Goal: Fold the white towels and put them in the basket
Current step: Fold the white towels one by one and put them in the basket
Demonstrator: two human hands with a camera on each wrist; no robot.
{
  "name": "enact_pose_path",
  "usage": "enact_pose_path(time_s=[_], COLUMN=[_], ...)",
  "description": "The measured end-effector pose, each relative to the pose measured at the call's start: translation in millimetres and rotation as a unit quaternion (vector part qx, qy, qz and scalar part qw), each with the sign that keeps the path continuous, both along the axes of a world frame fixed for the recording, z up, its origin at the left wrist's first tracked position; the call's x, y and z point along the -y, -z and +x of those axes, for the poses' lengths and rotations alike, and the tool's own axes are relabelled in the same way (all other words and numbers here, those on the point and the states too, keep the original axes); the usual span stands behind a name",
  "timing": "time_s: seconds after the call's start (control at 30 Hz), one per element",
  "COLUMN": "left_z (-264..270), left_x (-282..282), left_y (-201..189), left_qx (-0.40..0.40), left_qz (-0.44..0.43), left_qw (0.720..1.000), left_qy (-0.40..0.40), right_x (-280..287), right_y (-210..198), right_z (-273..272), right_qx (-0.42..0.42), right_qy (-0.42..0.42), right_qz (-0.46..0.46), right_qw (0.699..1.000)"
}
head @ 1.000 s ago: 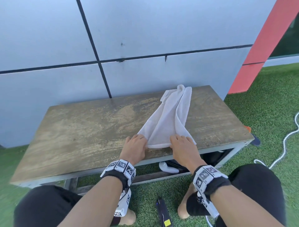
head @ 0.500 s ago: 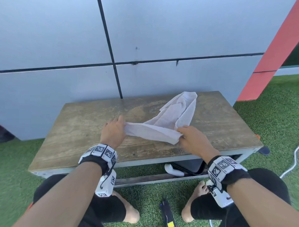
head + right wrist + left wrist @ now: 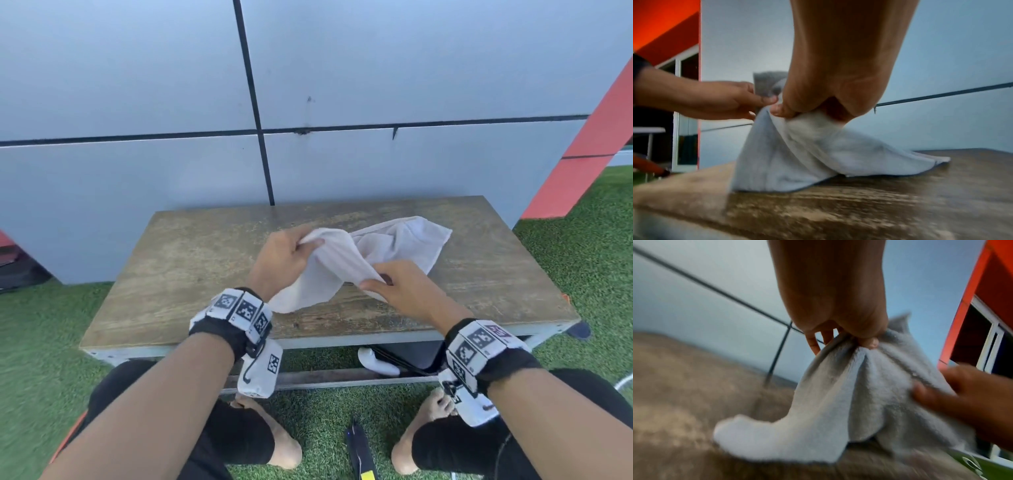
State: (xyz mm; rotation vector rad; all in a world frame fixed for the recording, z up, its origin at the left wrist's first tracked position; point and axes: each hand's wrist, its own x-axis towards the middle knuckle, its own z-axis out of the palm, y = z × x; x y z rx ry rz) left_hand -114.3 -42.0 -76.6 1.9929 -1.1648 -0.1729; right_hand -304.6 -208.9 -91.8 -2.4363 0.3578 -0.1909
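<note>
A white towel (image 3: pixel 342 267) is lifted off the worn wooden table (image 3: pixel 191 267), its far end (image 3: pixel 421 236) still lying on the top. My left hand (image 3: pixel 291 250) pinches the towel's upper edge between thumb and fingers; the left wrist view shows that left hand (image 3: pixel 838 318) with cloth (image 3: pixel 838 402) bunched under it. My right hand (image 3: pixel 394 284) grips the towel's near right edge, and in the right wrist view this right hand (image 3: pixel 818 104) has fingers curled into the towel (image 3: pixel 797 159). No basket shows on the table.
A grey panelled wall (image 3: pixel 308 68) stands right behind the table. Green artificial turf (image 3: pixel 582 246) surrounds it, with a red slanted beam (image 3: pixel 589 147) at right. Dark items and a white object (image 3: pixel 376 363) lie under the table.
Both hands have lifted the towel's near end off the table and carried it up and away from me; the towel now hangs crumpled between them instead of lying flat.
</note>
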Motion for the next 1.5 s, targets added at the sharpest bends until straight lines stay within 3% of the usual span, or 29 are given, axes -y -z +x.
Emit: enact_pose_path(time_s=[0.13,0.2,0.37,0.43,0.6,0.73,0.8,0.93,1.1,1.2,1.33,1.4,1.5], left_z=[23,14,-24,-22,-1,15,9,-19,-9,8,17,5,-17], left_x=[-8,-7,12,16,9,1,3,20,19,9,1,3,13], left_y=[-1,-1,9,12,1,-7,-6,3,-1,-9,-11,-10,-4], left_qx=[0.087,0.08,0.162,0.179,0.214,0.205,0.191,0.176,0.2,0.187,0.154,0.135,0.087], left_qz=[0.074,0.089,0.073,0.071,0.017,0.074,0.095,0.113,0.041,0.063,0.161,0.194,0.171], left_qw=[0.987,0.985,0.983,0.98,0.975,0.958,0.966,0.976,0.979,0.977,0.963,0.966,0.981], left_qy=[-0.117,-0.129,0.04,0.049,-0.055,-0.187,-0.146,0.054,-0.011,-0.082,-0.149,-0.104,0.034], right_x=[10,4,-13,-16,-2,14,15,-6,0,18,24,19,5], right_y=[9,6,-4,-6,-3,5,5,-13,-14,-5,-1,-2,-11], right_z=[-1,7,29,32,21,9,11,27,30,19,10,15,26], right_qx=[0.026,0.05,0.101,0.11,0.047,-0.006,0.019,0.077,0.07,0.008,-0.021,0.014,0.049], right_qy=[0.041,0.045,0.023,0.018,0.011,0.067,0.086,0.037,0.071,0.116,0.14,0.134,0.105], right_qz=[-0.027,-0.015,0.019,0.042,0.025,-0.055,-0.058,-0.042,-0.088,-0.133,-0.107,-0.079,-0.051], right_qw=[0.998,0.998,0.994,0.993,0.999,0.996,0.994,0.995,0.991,0.984,0.984,0.988,0.992])
